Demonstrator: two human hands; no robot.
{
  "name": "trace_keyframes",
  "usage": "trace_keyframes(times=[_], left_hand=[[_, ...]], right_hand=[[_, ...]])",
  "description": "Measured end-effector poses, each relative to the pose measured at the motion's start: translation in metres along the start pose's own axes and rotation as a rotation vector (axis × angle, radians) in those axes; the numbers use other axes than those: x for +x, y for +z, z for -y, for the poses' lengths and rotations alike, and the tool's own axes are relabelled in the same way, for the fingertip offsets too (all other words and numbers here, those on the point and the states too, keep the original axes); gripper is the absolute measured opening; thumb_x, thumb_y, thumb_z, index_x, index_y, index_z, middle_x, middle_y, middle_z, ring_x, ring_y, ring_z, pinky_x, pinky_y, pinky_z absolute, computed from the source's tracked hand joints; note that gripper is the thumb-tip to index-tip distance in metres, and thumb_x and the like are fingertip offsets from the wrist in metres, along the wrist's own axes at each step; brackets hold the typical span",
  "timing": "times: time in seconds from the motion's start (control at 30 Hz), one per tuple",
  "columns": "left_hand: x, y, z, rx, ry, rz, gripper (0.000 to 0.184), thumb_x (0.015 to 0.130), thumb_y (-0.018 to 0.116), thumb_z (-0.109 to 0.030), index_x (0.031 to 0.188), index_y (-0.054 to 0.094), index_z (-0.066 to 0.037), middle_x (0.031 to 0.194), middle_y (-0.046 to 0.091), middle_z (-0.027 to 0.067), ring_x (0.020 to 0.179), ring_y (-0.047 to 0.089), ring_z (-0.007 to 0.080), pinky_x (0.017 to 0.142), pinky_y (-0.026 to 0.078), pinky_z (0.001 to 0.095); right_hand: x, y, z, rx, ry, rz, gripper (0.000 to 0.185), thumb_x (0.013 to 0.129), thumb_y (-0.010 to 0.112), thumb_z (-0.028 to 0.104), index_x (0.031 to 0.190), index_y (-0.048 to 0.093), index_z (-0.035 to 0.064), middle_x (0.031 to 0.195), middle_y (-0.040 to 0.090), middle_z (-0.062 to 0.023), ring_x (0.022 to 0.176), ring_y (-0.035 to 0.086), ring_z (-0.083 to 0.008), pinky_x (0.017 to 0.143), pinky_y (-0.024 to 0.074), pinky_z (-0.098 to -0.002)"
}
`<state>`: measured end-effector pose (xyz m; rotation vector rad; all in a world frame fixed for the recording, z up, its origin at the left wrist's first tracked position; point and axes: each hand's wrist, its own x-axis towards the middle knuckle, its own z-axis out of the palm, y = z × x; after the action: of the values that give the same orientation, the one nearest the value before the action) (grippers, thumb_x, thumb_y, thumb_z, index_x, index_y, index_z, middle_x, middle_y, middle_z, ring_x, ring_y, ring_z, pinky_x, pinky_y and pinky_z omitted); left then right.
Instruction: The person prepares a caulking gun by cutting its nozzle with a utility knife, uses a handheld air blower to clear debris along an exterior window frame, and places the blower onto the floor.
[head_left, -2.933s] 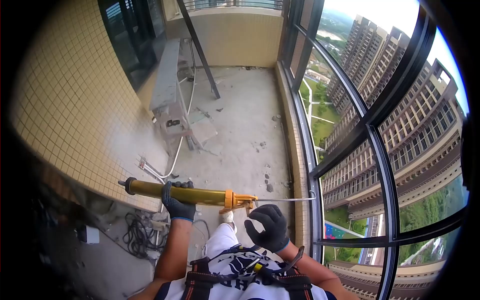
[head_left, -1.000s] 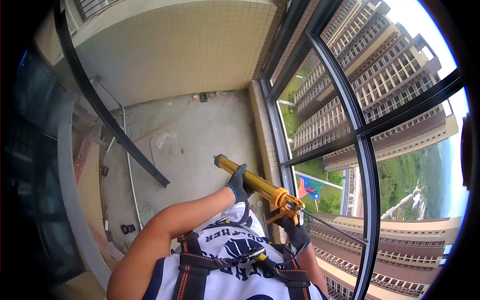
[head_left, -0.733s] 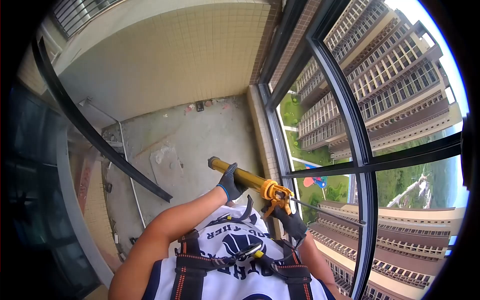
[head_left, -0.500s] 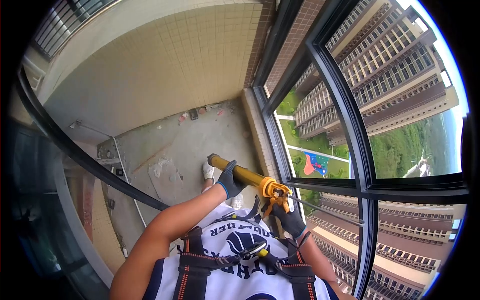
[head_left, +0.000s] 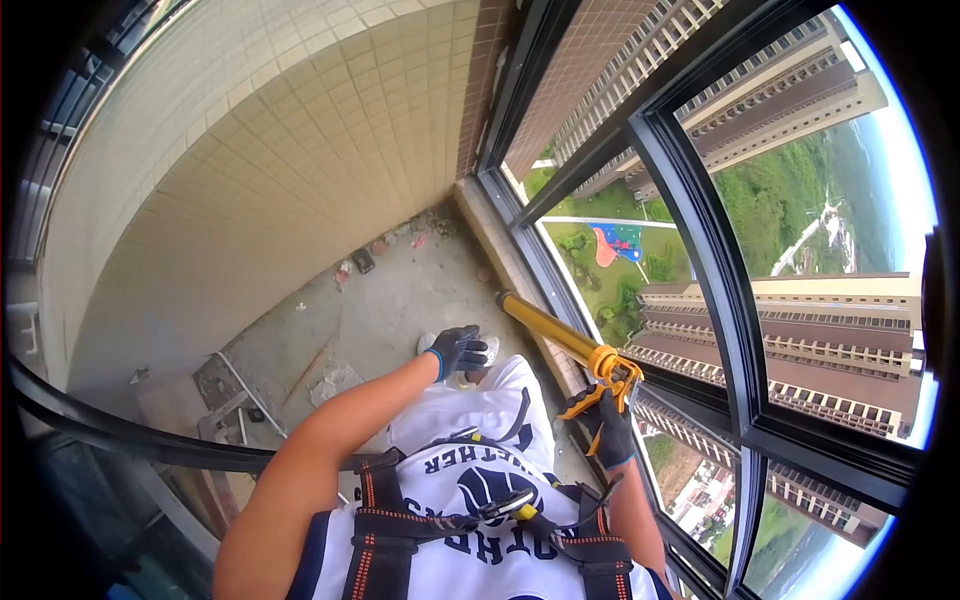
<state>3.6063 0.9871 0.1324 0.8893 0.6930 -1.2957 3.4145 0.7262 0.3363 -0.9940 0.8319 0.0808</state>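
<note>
A yellow caulking gun (head_left: 553, 332) hangs over the low ledge by the window, its long barrel pointing away and to the left. My right hand (head_left: 612, 428), in a dark glove, is closed around its handle and trigger. To the left, my left hand (head_left: 460, 352), gloved with a blue cuff, is off the barrel and holds nothing. Its fingers are loosely stretched out above my white shoe (head_left: 482, 350). Part of the right fingers is hidden behind the orange handle.
Dark window frames (head_left: 690, 210) rise on the right, with tall buildings and greenery far below outside. A curved tiled wall (head_left: 300, 150) stands ahead on the left. Rubble and a dark block (head_left: 363, 261) lie on the concrete floor (head_left: 400, 290). A dark rail (head_left: 150, 442) crosses at lower left.
My left hand has let go of the barrel. My right hand has carried the caulking gun right, towards the window. The view has turned, and I have shifted nearer the frame.
</note>
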Motion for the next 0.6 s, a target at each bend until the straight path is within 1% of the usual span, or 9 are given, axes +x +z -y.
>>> trace_keyframes(times=[0.1, 0.17, 0.2, 0.27, 0.33, 0.37, 0.43, 0.53, 0.6], left_hand=[[0.011, -0.060, -0.015, -0.092, 0.042, -0.268, 0.030, 0.094, 0.061, -0.037, 0.105, 0.057, -0.009, 0.096, 0.068, 0.0107, 0.086, 0.068, 0.0329, 0.077, 0.058, 0.0484], [0.010, -0.091, -0.032, -0.103, 0.107, -0.432, 0.026, 0.094, 0.060, -0.034, 0.102, 0.056, -0.010, 0.089, 0.067, 0.0088, 0.079, 0.068, 0.0322, 0.076, 0.058, 0.0492], [0.004, -0.101, -0.040, -0.111, 0.127, -0.485, 0.024, 0.094, 0.061, -0.033, 0.102, 0.056, -0.011, 0.089, 0.066, 0.0090, 0.076, 0.068, 0.0315, 0.073, 0.059, 0.0486], [-0.009, -0.089, -0.060, -0.136, 0.173, -0.546, 0.022, 0.093, 0.061, -0.031, 0.102, 0.056, -0.011, 0.088, 0.066, 0.0092, 0.073, 0.068, 0.0309, 0.071, 0.059, 0.0480], [-0.032, -0.068, -0.086, -0.045, 0.401, -0.614, 0.025, 0.093, 0.060, -0.027, 0.105, 0.057, -0.006, 0.089, 0.067, 0.0121, 0.068, 0.068, 0.0279, 0.062, 0.060, 0.0423], [-0.034, -0.059, -0.103, 0.013, 0.477, -0.592, 0.024, 0.094, 0.062, -0.026, 0.106, 0.057, -0.006, 0.088, 0.066, 0.0123, 0.067, 0.068, 0.0242, 0.059, 0.058, 0.0384], [-0.049, -0.029, -0.141, 0.118, 0.625, -0.496, 0.021, 0.096, 0.062, -0.022, 0.108, 0.057, -0.006, 0.088, 0.066, 0.0109, 0.068, 0.066, 0.0195, 0.058, 0.056, 0.0340], [-0.063, 0.007, -0.200, 0.308, 0.941, -0.448, 0.016, 0.098, 0.062, -0.018, 0.105, 0.057, -0.004, 0.086, 0.065, 0.0065, 0.072, 0.065, 0.0140, 0.066, 0.055, 0.0283], [-0.087, 0.038, -0.248, 0.458, 1.195, -0.488, 0.013, 0.098, 0.061, -0.012, 0.106, 0.058, -0.002, 0.088, 0.065, 0.0060, 0.077, 0.064, 0.0121, 0.071, 0.053, 0.0266]], right_hand=[[0.033, -0.017, -0.006, 0.094, -0.057, -0.035, 0.033, 0.104, 0.054, 0.032, 0.116, 0.056, 0.0015, 0.100, 0.067, -0.0156, 0.094, 0.068, -0.0289, 0.089, 0.0570, -0.0459], [0.063, -0.015, 0.002, 0.163, -0.106, -0.195, 0.029, 0.105, 0.054, 0.030, 0.115, 0.057, 0.0024, 0.098, 0.066, -0.0138, 0.092, 0.067, -0.0275, 0.089, 0.0569, -0.0454], [0.085, -0.025, 0.000, 0.146, -0.155, -0.187, 0.029, 0.102, 0.059, 0.029, 0.117, 0.056, 0.0048, 0.100, 0.066, -0.0124, 0.093, 0.068, -0.0275, 0.087, 0.0586, -0.0462], [0.127, -0.037, 0.001, 0.103, -0.202, -0.258, 0.029, 0.102, 0.059, 0.030, 0.116, 0.056, 0.0050, 0.099, 0.066, -0.0127, 0.091, 0.068, -0.0274, 0.085, 0.0589, -0.0449], [0.169, -0.051, 0.001, 0.144, -0.201, -0.249, 0.028, 0.103, 0.058, 0.031, 0.112, 0.056, 0.0050, 0.093, 0.066, -0.0121, 0.089, 0.068, -0.0268, 0.083, 0.0587, -0.0431], [0.200, -0.063, -0.005, 0.160, -0.207, -0.281, 0.028, 0.103, 0.058, 0.032, 0.110, 0.055, 0.0052, 0.089, 0.065, -0.0108, 0.086, 0.068, -0.0259, 0.079, 0.0588, -0.0424], [0.229, -0.054, 0.009, 0.176, -0.196, -0.356, 0.023, 0.103, 0.059, 0.025, 0.109, 0.054, 0.0034, 0.092, 0.062, -0.0108, 0.082, 0.067, -0.0252, 0.077, 0.0595, -0.0432], [0.258, -0.044, 0.012, 0.087, -0.211, -0.389, 0.024, 0.103, 0.057, 0.028, 0.111, 0.055, 0.0052, 0.091, 0.066, -0.0099, 0.083, 0.067, -0.0224, 0.077, 0.0590, -0.0385], [0.275, -0.027, 0.018, 0.148, -0.211, -0.435, 0.026, 0.103, 0.057, 0.030, 0.110, 0.055, 0.0044, 0.090, 0.066, -0.0094, 0.085, 0.067, -0.0214, 0.077, 0.0587, -0.0365]])
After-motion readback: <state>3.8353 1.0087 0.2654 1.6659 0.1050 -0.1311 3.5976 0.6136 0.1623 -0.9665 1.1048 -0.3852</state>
